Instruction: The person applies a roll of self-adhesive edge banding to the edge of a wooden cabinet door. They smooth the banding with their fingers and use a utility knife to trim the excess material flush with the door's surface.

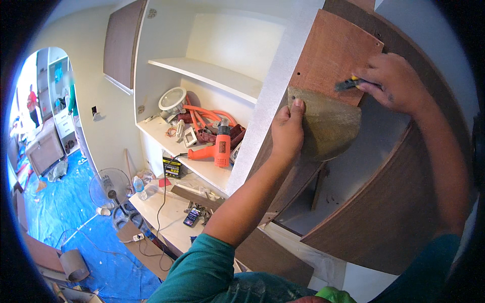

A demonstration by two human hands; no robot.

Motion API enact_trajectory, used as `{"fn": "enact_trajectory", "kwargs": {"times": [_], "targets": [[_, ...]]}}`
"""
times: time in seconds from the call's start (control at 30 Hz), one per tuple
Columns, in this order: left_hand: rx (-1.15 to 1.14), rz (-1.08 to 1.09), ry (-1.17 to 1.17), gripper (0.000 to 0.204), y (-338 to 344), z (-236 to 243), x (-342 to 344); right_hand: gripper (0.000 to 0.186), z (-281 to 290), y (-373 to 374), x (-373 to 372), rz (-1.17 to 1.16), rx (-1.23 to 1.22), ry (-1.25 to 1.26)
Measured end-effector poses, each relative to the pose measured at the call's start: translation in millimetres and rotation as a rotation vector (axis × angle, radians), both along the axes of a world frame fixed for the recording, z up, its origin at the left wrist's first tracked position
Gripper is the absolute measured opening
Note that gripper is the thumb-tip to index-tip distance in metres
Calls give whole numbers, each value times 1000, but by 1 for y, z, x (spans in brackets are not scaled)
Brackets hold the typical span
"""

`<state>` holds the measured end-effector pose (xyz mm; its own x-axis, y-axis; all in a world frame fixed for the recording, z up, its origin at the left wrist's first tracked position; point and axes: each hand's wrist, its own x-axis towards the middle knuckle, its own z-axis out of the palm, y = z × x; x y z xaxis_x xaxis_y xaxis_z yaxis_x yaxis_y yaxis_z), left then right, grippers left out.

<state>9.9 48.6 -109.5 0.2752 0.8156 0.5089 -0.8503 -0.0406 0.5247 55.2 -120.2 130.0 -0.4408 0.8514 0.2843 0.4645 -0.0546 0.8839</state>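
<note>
Lying between both hands (288, 132) (399, 83), brown sheet (328, 76), left-gripped

Free gap (351, 174) below olive flap (331, 126); curved brown panel (376, 219) blocks lower right.

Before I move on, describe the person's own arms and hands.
The left hand and right hand are ungloved; the right has a small dark mark near the wrist. The left sleeve and right sleeve are teal, leaving the forearms bare.
</note>
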Motion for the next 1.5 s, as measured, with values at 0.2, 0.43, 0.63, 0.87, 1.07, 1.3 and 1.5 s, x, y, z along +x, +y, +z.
{"fn": "enact_trajectory", "kwargs": {"times": [0.2, 0.43, 0.63, 0.87, 1.07, 1.3, 1.5], "targets": [[-13, 10, 17, 41, -6, -2, 1, 22, -32, 73, 4, 188, 2, 65], [23, 63, 50, 40, 7, -7, 7, 23, -45, 99, -11, 154, -57, 55], [-21, 49, 2, 41, -5, -3, 0, 31, -40, 81, 2, 44, -88, 114], [-61, 98, 33, 43, -11, -2, -4, 27, -34, 39, 14, 5, -50, 89], [-55, 127, 102, 43, -11, -7, 5, 25, -7, -4, 20, -40, -5, -2], [-17, 87, 11, 43, -10, -14, 8, 23, -26, 40, 2, 115, 58, 63], [-61, 90, -15, 43, -11, -16, 14, 22, -46, 87, -6, 154, -29, 88]]}}
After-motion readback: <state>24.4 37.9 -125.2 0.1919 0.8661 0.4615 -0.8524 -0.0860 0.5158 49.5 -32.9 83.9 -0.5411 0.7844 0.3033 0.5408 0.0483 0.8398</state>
